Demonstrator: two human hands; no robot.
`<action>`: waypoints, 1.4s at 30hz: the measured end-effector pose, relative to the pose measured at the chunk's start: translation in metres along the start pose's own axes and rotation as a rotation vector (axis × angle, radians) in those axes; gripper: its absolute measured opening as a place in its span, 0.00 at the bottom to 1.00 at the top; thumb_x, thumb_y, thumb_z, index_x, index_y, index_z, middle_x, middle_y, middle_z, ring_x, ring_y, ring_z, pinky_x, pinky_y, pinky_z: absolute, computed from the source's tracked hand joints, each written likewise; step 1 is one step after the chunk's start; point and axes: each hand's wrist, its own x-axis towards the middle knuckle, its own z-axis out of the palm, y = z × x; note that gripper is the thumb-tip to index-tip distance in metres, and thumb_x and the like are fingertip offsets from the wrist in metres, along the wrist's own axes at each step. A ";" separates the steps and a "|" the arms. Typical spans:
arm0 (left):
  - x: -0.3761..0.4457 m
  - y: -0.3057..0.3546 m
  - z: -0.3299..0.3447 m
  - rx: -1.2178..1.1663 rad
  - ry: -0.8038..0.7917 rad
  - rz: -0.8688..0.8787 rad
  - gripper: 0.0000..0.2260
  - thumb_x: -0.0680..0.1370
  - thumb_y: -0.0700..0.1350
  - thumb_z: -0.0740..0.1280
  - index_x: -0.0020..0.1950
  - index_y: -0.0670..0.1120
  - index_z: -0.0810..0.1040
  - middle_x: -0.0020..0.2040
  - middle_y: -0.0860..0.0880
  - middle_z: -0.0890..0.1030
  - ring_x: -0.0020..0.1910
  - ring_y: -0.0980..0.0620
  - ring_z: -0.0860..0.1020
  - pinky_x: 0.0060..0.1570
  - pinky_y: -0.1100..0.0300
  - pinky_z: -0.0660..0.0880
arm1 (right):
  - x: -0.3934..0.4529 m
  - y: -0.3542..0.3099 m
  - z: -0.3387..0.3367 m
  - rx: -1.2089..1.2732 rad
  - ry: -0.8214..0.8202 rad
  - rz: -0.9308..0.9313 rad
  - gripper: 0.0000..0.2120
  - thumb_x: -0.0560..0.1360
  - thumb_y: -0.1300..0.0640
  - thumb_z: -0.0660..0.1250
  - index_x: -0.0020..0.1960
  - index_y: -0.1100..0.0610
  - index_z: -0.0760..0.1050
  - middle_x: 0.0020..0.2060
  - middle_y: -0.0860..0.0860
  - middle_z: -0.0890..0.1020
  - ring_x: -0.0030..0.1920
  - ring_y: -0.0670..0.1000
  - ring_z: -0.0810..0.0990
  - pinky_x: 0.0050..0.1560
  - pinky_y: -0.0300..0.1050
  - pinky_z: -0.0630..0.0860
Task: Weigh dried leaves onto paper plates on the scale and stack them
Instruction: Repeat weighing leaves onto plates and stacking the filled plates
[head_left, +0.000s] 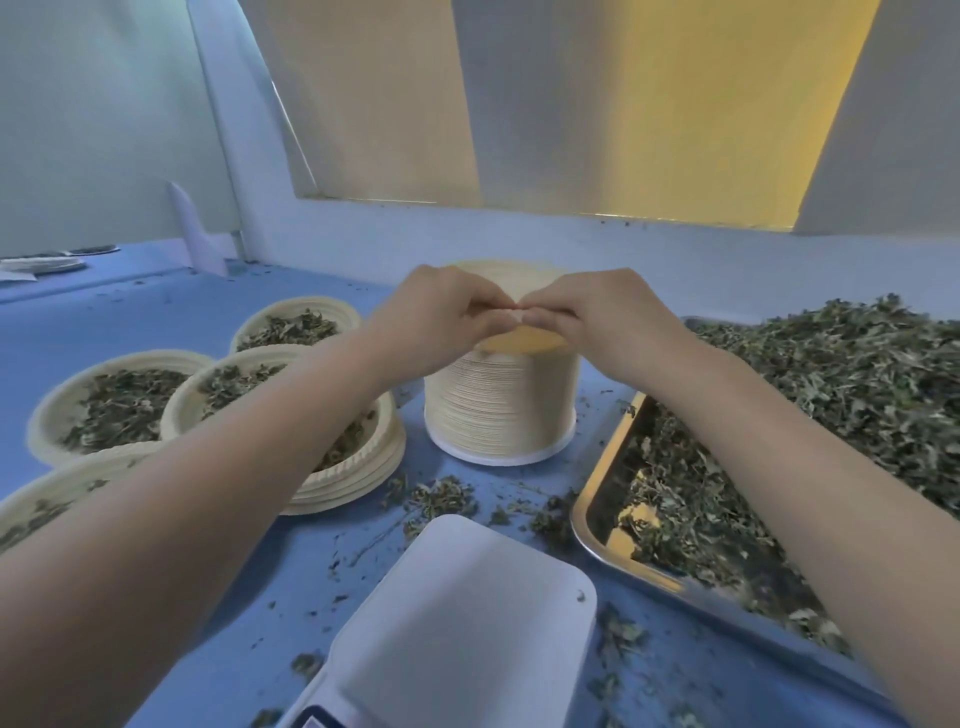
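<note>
— Paper plates (501, 400): where are they being handled?

— At the top of the tall stack of empties, at the middle of the blue table (156, 312). The near rim of the top plate (522, 340) is pinched by the left hand (441, 312) and by the right hand (597, 309), whose curled fingertips meet just above it. Whether that plate is already lifted free of the stack cannot be told.

— And around the hands?

— Left of the stack, filled plates (119, 402) are seen: one at the back, two side by side in front of it, the nearer of those resting on a small pile of others, and one more cut off at the left edge under the left forearm. Dried leaves (857, 374) are heaped in a metal tray (589, 525) on the right, which is crossed by the right forearm. The white scale (457, 623) is found nearest the viewer, between the two arms, with only a crumb lying on its pan. Loose leaf scraps (441, 496) are scattered on the table between scale, stack and tray.

— Behind?

— A pale wall and a yellow-lit panel (675, 104) are seen.
</note>
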 end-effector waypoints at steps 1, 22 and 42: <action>-0.006 0.005 -0.005 -0.008 0.023 0.018 0.10 0.78 0.49 0.66 0.56 0.48 0.82 0.49 0.48 0.84 0.52 0.52 0.78 0.51 0.64 0.68 | -0.007 -0.006 -0.006 -0.008 0.019 -0.014 0.13 0.80 0.51 0.60 0.54 0.54 0.81 0.47 0.54 0.83 0.49 0.53 0.77 0.48 0.45 0.67; -0.226 0.039 0.031 -0.156 -0.064 0.029 0.15 0.76 0.59 0.63 0.52 0.51 0.83 0.44 0.56 0.83 0.47 0.59 0.79 0.47 0.64 0.72 | -0.200 -0.101 0.043 -0.050 -0.168 -0.148 0.17 0.79 0.48 0.56 0.58 0.51 0.79 0.53 0.46 0.82 0.54 0.50 0.78 0.55 0.43 0.67; -0.188 0.015 0.009 -0.328 0.059 -0.171 0.09 0.77 0.43 0.66 0.49 0.55 0.83 0.44 0.63 0.83 0.48 0.67 0.77 0.53 0.63 0.73 | -0.146 -0.100 0.047 0.164 -0.122 0.000 0.13 0.79 0.47 0.58 0.59 0.46 0.77 0.52 0.43 0.80 0.52 0.45 0.76 0.56 0.49 0.72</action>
